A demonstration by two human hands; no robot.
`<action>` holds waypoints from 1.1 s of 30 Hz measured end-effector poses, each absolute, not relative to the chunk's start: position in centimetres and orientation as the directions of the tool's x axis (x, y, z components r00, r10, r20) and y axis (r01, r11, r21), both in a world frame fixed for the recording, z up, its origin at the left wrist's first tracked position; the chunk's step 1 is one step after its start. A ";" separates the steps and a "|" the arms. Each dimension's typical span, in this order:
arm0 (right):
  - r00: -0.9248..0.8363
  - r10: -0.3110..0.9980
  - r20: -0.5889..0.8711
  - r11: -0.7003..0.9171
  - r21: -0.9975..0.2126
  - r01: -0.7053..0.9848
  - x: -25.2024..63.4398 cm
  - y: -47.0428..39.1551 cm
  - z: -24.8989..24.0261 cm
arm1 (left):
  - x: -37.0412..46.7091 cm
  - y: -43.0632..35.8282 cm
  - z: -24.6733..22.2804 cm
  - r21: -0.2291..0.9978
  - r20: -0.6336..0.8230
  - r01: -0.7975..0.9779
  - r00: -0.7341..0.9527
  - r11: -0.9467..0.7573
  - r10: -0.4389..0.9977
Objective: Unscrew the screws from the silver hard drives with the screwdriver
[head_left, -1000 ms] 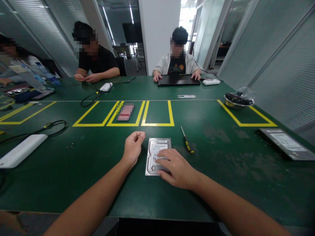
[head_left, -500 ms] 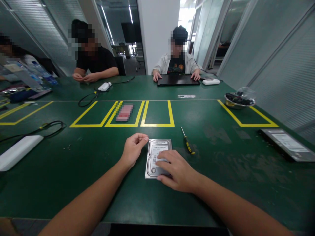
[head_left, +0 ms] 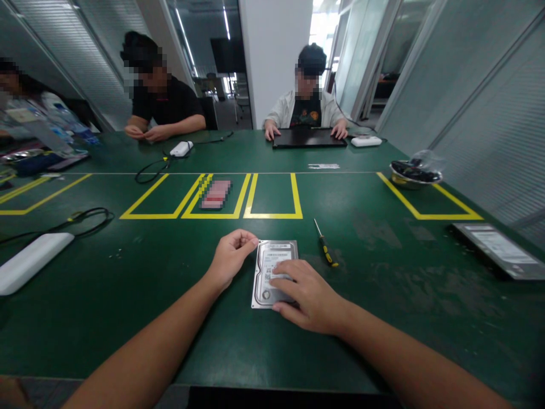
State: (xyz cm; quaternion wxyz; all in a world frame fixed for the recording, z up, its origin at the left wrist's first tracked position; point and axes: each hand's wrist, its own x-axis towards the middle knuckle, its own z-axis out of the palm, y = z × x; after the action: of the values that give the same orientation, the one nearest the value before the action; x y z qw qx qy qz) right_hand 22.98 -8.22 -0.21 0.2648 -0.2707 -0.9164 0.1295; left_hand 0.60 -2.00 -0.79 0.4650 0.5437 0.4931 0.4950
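A silver hard drive (head_left: pixel 272 245) with a white label lies flat on the green table in front of me. Across its right half rests my right hand (head_left: pixel 309 295), fingers bent over the label and thumb by the lower edge, holding the drive down. At the drive's upper left corner, my left hand (head_left: pixel 232 255) is closed in a pinch; whatever is between thumb and forefinger is too small to make out. Right of the drive lies a yellow and black screwdriver (head_left: pixel 327 250), touched by neither hand.
Yellow tape outlines (head_left: pixel 272 216) mark the table, one around a blurred pink object (head_left: pixel 216 194). A second drive-like metal unit (head_left: pixel 498 250) and a filled metal bowl (head_left: pixel 413 176) are at right. White boxes (head_left: pixel 36 262) and cables lie left. Across sits a person with a black panel (head_left: pixel 310 138).
Both hands keep their place on and beside the hard drive. The view has shifted very slightly; nothing else has visibly moved.
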 end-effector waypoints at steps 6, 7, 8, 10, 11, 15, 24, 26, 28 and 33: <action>-0.708 0.574 0.412 0.813 -0.394 0.430 23.0 -8.3 -0.1 | -0.1 -2.0 -0.5 0.995 0.057 0.077 0.128 -0.067 0.990; -0.708 0.575 0.411 0.812 -0.394 0.430 23.0 -8.3 -0.1 | -0.3 -2.0 -0.4 0.994 0.055 0.082 0.141 -0.067 0.989; -0.709 0.574 0.410 0.812 -0.394 0.430 23.0 -8.4 -0.1 | -0.4 -1.9 -0.2 0.994 0.054 0.087 0.154 -0.068 0.987; -0.712 0.570 0.409 0.815 -0.391 0.428 23.0 -8.4 -0.1 | -0.7 -1.9 0.0 0.993 0.053 0.092 0.173 -0.069 0.984; -0.714 0.567 0.410 0.817 -0.389 0.425 23.0 -8.4 -0.1 | -0.7 -2.0 0.1 0.993 0.052 0.091 0.178 -0.069 0.983; -0.727 0.557 0.401 0.825 -0.367 0.430 23.0 -8.3 -0.1 | -0.3 -2.1 0.0 0.994 0.067 0.084 0.104 -0.076 0.992; -0.735 0.559 0.383 0.828 -0.310 0.468 22.9 -8.2 -0.2 | 1.0 -2.5 -0.9 0.995 0.086 0.052 -0.121 -0.080 0.989; -0.732 0.560 0.388 0.827 -0.313 0.467 22.9 -8.2 -0.2 | 1.1 -2.3 -1.1 0.997 0.078 0.036 -0.167 -0.073 0.983; -0.732 0.558 0.391 0.828 -0.318 0.462 22.9 -8.2 -0.2 | 1.2 -2.1 -1.2 0.998 0.064 0.020 -0.196 -0.061 0.979; -0.736 0.562 0.377 0.825 -0.326 0.462 23.1 -8.1 -0.2 | 1.0 -1.8 -1.2 0.997 0.076 0.015 -0.117 -0.075 0.990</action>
State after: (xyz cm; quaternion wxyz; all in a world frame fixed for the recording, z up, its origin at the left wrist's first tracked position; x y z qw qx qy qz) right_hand 23.07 -8.12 -0.20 0.2353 -0.2765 -0.9257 0.1059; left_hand 1.04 -1.82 -1.19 0.4479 0.4907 0.5119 0.5446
